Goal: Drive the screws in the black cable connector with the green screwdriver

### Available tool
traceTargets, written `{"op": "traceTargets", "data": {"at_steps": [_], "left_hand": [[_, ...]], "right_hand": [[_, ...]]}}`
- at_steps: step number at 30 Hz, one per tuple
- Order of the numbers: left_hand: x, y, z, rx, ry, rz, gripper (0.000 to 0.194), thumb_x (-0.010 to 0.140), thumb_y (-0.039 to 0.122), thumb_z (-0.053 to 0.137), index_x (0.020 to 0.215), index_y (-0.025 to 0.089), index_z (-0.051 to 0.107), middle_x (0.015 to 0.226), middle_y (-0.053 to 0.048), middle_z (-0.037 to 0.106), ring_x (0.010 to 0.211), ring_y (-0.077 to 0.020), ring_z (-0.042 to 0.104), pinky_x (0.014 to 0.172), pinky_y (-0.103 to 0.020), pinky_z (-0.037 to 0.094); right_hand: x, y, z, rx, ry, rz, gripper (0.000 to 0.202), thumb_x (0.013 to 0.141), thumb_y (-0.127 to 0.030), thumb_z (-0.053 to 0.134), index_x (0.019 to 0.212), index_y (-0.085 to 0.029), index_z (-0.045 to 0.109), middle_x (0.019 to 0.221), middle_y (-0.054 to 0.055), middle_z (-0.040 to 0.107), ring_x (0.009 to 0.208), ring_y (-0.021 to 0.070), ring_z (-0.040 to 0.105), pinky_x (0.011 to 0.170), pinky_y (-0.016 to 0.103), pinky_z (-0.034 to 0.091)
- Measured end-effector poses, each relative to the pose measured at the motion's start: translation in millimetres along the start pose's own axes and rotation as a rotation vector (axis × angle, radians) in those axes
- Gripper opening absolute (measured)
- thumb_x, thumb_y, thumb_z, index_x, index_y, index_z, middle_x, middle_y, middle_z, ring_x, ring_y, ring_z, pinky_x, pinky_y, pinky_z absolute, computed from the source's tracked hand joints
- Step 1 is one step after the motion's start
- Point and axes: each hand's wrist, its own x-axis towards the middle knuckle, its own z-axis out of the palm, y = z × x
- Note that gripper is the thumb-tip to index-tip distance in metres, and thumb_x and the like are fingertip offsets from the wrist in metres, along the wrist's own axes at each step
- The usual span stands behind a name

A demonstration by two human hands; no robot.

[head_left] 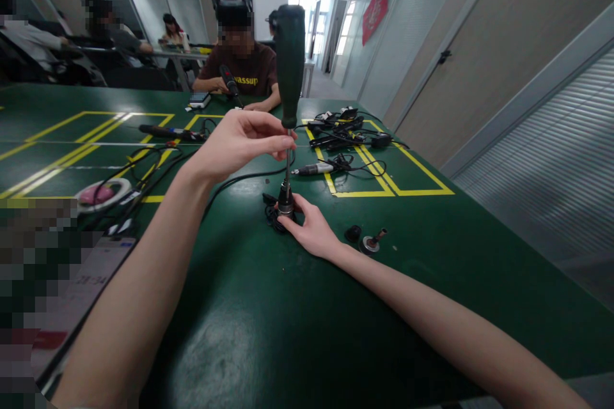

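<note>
My left hand (249, 140) pinches the shaft of a screwdriver (290, 67) with a dark green handle. The tool stands upright, its handle above my fingers and its tip down at a small black and metal part (286, 204). My right hand (311, 227) holds this part low on the green table (297, 319), thumb and fingers around its metal ring. A coiled black cable (274, 218) lies beside and behind the part. Whether the tip sits inside the part is too small to tell.
Right of my right hand lie a black cap (354, 233) and a round metal piece with a stem (370, 243). Farther back are a grey pen-like tool (314, 169) and tangled black cables (345, 128). A person (244, 67) sits across, holding a dark tool. A tape roll (104, 195) lies left.
</note>
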Motion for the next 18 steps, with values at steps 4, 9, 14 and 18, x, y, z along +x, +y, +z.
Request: {"op": "traceTargets", "data": {"at_steps": [4,9,14,18], "left_hand": [[1.4,-4.6,-0.1,-0.006,0.006,0.010,0.038,0.073,0.044,0.097,0.085,0.017,0.074,0.082,-0.007,0.081,0.079,-0.0213,0.079,0.071,-0.030,0.064],[0.6,-4.3,-0.8,0.013,-0.003,0.020,0.042,0.073,0.048,0.097,0.088,0.016,0.074,0.083,-0.007,0.081,0.077,-0.0209,0.079,0.070,-0.030,0.065],[-1.2,1.4,-1.2,0.046,-0.045,0.000,0.040,0.077,0.046,0.093,0.092,0.012,0.080,0.091,-0.011,0.083,0.083,-0.0224,0.080,0.078,-0.033,0.068],[-0.2,0.2,-0.4,0.057,-0.039,0.021,0.038,0.077,0.046,0.093,0.090,0.013,0.081,0.086,-0.009,0.082,0.079,-0.0205,0.079,0.076,-0.031,0.067]], "right_hand": [[0.0,-0.7,-0.2,0.003,-0.002,-0.001,0.031,0.089,-0.031,0.066,0.117,-0.019,0.067,0.116,0.009,0.078,0.109,0.0253,0.072,0.102,0.041,0.054],[-0.3,-1.4,-0.3,0.004,0.001,0.000,0.031,0.090,-0.032,0.066,0.117,-0.019,0.067,0.115,0.009,0.079,0.108,0.0250,0.073,0.101,0.041,0.055],[0.5,0.7,0.2,0.003,-0.003,-0.004,0.031,0.088,-0.032,0.066,0.117,-0.019,0.066,0.115,0.009,0.079,0.108,0.0252,0.073,0.100,0.041,0.054],[0.9,0.8,0.6,0.002,0.000,-0.004,0.030,0.088,-0.032,0.066,0.116,-0.019,0.067,0.114,0.008,0.078,0.106,0.0250,0.072,0.099,0.040,0.054]]}}
